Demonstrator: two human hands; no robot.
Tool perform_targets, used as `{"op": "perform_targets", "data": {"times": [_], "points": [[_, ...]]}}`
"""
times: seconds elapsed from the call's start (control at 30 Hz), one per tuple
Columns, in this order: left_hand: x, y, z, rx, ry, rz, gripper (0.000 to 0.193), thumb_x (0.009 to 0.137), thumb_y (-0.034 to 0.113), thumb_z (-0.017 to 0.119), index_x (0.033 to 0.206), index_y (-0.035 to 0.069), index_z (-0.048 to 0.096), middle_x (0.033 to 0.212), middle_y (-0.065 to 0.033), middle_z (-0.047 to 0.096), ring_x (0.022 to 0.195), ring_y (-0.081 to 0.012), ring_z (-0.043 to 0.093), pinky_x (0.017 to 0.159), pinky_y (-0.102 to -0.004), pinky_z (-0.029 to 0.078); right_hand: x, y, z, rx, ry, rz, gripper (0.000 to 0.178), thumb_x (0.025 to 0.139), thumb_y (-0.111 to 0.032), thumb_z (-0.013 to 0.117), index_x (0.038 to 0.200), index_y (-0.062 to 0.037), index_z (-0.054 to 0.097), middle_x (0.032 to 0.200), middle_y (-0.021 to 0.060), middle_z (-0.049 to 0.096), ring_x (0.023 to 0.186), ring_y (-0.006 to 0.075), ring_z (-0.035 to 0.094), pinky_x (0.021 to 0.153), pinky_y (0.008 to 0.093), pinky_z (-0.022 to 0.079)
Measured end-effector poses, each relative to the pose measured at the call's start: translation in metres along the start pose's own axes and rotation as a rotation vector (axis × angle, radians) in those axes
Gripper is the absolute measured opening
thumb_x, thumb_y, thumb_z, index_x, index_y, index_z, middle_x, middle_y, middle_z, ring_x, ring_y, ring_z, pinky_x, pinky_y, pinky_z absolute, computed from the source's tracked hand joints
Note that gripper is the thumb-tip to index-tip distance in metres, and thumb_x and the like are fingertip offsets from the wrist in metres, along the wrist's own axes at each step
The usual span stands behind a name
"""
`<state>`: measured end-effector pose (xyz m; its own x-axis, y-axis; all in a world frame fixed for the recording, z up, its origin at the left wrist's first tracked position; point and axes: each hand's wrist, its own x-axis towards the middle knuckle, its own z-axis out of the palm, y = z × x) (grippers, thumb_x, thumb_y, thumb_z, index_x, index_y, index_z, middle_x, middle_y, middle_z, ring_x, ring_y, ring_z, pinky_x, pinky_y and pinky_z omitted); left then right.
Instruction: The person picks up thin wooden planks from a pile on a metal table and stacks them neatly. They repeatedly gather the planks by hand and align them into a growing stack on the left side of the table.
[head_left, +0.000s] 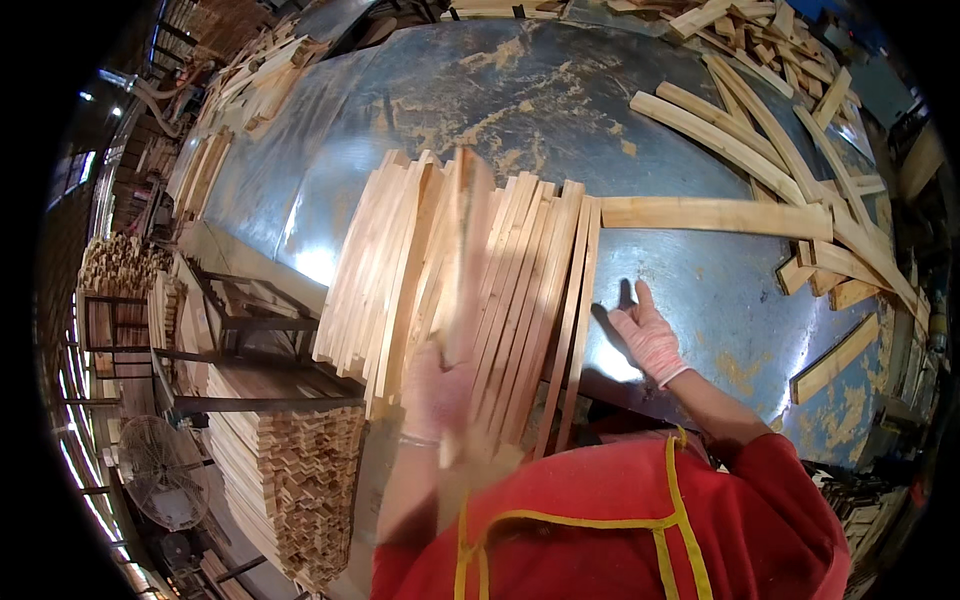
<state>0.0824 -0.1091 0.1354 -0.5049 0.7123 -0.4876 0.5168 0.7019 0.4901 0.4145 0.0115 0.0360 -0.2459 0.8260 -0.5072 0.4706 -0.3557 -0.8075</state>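
Observation:
A row of pale wooden slats (525, 290) lies side by side in front of me, reaching over the near edge of the metal table (400, 90). My left hand (437, 392), in a light glove and smeared by motion, grips a wooden slat (466, 240) that stands out above the row. Over the table, right of the row, my right hand (648, 338) is open in a pinkish glove, its fingers apart and holding nothing. Beyond that hand, a single wooden board (715, 216) extends from the row toward the right.
Loose boards (750, 150) cross each other at the right, with a heap of offcuts (765, 40) behind. A short board (835, 358) lies at the table's right. Lower left are a stack of slats (310, 490), a metal frame (250, 404) and a fan (165, 470).

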Motion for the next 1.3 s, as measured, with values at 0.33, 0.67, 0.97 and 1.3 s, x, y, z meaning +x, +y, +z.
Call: {"op": "perform_targets", "data": {"times": [0.33,0.67,0.97,1.3], "points": [[0.058,-0.037,-0.058,0.543,0.116,-0.037,0.105,0.084,0.035,0.084,0.17,0.014,0.027,0.159,-0.0247,0.047,0.141,-0.0425,0.053,0.116,-0.0499,0.048,0.037,-0.055,0.082,-0.151,-0.391,0.268,0.143,0.088,-0.072,0.072,0.163,0.0181,-0.011,0.132,0.0343,0.068,0.097,0.0393,0.076,0.089,0.0406,0.06],[0.147,-0.102,-0.118,0.504,0.173,0.157,0.108,0.083,0.042,0.085,0.171,0.017,0.028,0.149,-0.0233,0.054,0.131,-0.0437,0.06,0.109,-0.05,0.053,0.067,-0.101,0.178,-0.044,-0.223,0.279,0.15,0.084,-0.064,0.081,0.159,0.02,-0.018,0.126,0.0267,0.071,0.099,0.0319,0.076,0.081,0.0358,0.062],[0.319,-0.164,-0.292,0.569,0.23,0.21,0.102,0.09,0.051,0.08,0.17,0.013,0.031,0.152,-0.0195,0.052,0.132,-0.0403,0.06,0.112,-0.0449,0.052,0.162,-0.187,0.347,-0.082,-0.278,0.097,0.136,0.09,-0.062,0.075,0.161,0.0215,-0.004,0.096,0.0197,0.075,0.082,0.0301,0.077,0.076,0.0369,0.061],[0.345,-0.189,-0.271,0.829,0.785,0.613,0.052,0.095,0.041,0.073,0.137,0.012,0.064,0.133,-0.0163,0.065,0.123,-0.0368,0.063,0.104,-0.0556,0.05,0.316,-0.342,0.257,-0.582,0.178,-0.454,0.033,0.101,-0.03,0.062,0.122,-0.0086,0.075,0.119,0.0173,0.077,0.112,0.0369,0.071,0.095,0.0477,0.055]]}}
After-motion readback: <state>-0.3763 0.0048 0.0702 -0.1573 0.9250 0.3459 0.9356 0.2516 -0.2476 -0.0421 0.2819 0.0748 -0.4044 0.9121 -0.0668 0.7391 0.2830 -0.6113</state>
